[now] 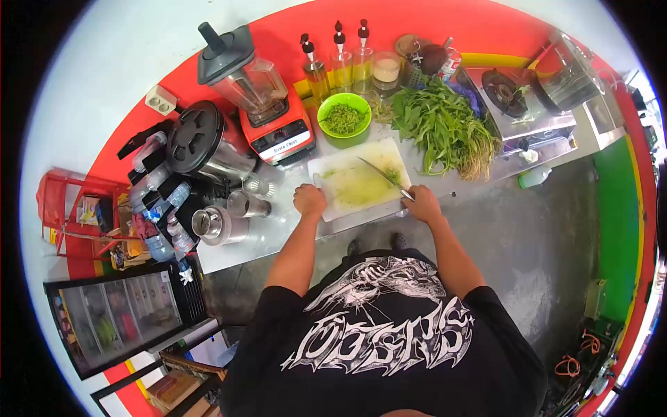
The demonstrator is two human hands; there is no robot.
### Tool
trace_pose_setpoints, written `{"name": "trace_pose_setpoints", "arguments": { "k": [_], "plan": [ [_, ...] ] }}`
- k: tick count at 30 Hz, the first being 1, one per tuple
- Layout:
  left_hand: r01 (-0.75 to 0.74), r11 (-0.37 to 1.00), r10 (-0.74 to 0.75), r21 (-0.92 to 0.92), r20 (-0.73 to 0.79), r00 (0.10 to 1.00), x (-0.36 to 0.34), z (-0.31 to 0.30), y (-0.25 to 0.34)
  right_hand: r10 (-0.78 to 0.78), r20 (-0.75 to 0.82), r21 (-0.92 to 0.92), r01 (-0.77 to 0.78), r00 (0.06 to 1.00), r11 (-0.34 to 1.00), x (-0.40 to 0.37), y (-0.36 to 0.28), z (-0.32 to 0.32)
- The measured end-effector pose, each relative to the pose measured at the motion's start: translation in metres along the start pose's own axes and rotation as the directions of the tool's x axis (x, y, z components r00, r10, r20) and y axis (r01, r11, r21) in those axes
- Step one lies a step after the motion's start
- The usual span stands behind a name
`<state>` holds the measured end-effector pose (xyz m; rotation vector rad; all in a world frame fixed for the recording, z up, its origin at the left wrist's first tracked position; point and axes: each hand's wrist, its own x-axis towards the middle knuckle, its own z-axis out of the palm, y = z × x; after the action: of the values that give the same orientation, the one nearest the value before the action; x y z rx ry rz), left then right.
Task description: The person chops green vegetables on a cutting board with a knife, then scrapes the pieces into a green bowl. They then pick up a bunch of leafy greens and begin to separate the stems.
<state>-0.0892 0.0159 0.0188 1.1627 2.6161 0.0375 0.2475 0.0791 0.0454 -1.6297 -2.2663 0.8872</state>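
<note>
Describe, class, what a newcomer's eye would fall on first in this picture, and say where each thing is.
The eye would probably go first to the big leafy green bundle, on the counter beyond and right of the white cutting board. Next might come the red blender, left of the lime-green bowl, then the knife in the right hand, its blade over the board.

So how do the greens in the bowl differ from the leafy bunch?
The chopped greens are cut into small bits, while the leafy bunch has long leaves and stringy ends. The chopped greens sit in the bowl; the leafy bunch lies on the counter. The leafy bunch takes up more room than the chopped greens. Both are green.
</note>
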Motion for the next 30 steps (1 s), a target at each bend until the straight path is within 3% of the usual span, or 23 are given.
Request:
{"name": "trace_pose_setpoints", "arguments": {
  "k": [3, 5, 6, 7, 8, 9, 11, 12, 14, 15, 17, 18, 25, 30],
  "plan": [
    [0.034, 0.988, -0.023, -0.148, 0.072, 0.997, 0.001, -0.006, 0.001, -0.028, 0.046, 0.011, 0.027, 0.999, 1.0, 0.005, 0.008, -0.013],
    [0.065, 0.988, -0.061, -0.137, 0.034, 0.998, -0.001, -0.006, 0.001, -0.08, 0.068, 0.1, 0.073, 0.995, 0.992, 0.008, 0.014, -0.017],
    [0.11, 0.95, -0.084, -0.291, 0.1, 0.991, 0.004, 0.006, -0.007, -0.086, 0.072, 0.112, 0.078, 0.994, 0.991, 0.008, 0.018, -0.018],
    [0.16, 0.887, -0.095, -0.433, 0.167, 0.981, 0.011, 0.02, -0.018, -0.11, 0.064, 0.169, 0.097, 0.992, 0.981, 0.009, 0.022, -0.019],
    [0.234, 0.65, 0.051, -0.723, 0.349, 0.936, 0.019, 0.038, -0.035, -0.131, 0.053, 0.226, 0.116, 0.99, 0.967, 0.008, 0.026, -0.02],
    [0.236, 0.656, 0.042, -0.717, 0.346, 0.937, 0.007, 0.028, -0.034, -0.136, 0.057, 0.237, 0.119, 0.989, 0.964, 0.007, 0.026, -0.023],
    [0.38, 0.408, 0.091, -0.83, 0.451, 0.888, -0.023, -0.002, -0.02, -0.11, 0.123, 0.288, 0.07, 0.986, 0.955, 0.006, 0.019, -0.038],
    [0.381, 0.407, 0.079, -0.83, 0.448, 0.891, -0.03, -0.004, -0.015, -0.119, 0.129, 0.294, 0.077, 0.984, 0.953, 0.008, 0.019, -0.041],
    [0.506, 0.111, -0.005, -0.855, 0.508, 0.861, -0.047, -0.005, -0.007, -0.219, 0.119, 0.274, 0.18, 0.969, 0.945, 0.01, 0.016, -0.042],
    [0.507, 0.108, -0.022, -0.855, 0.508, 0.861, -0.053, -0.003, -0.006, -0.229, 0.13, 0.282, 0.185, 0.965, 0.941, 0.01, 0.01, -0.044],
    [0.454, -0.041, 0.123, -0.89, 0.446, 0.886, -0.061, 0.002, -0.006, -0.292, 0.222, 0.321, 0.213, 0.93, 0.923, 0.01, -0.007, -0.047],
    [0.461, -0.095, 0.116, -0.882, 0.45, 0.886, -0.066, 0.0, 0.0, -0.357, 0.212, 0.315, 0.283, 0.91, 0.906, 0.01, -0.015, -0.043],
    [0.497, -0.28, 0.04, -0.822, 0.507, 0.861, -0.092, -0.001, 0.011, -0.468, 0.395, 0.329, 0.354, 0.791, 0.876, 0.015, -0.04, 0.003],
    [0.489, -0.271, 0.027, -0.829, 0.501, 0.865, -0.1, 0.003, 0.012, -0.387, 0.314, 0.294, 0.298, 0.867, 0.908, 0.004, -0.015, -0.002]
  ]
}}
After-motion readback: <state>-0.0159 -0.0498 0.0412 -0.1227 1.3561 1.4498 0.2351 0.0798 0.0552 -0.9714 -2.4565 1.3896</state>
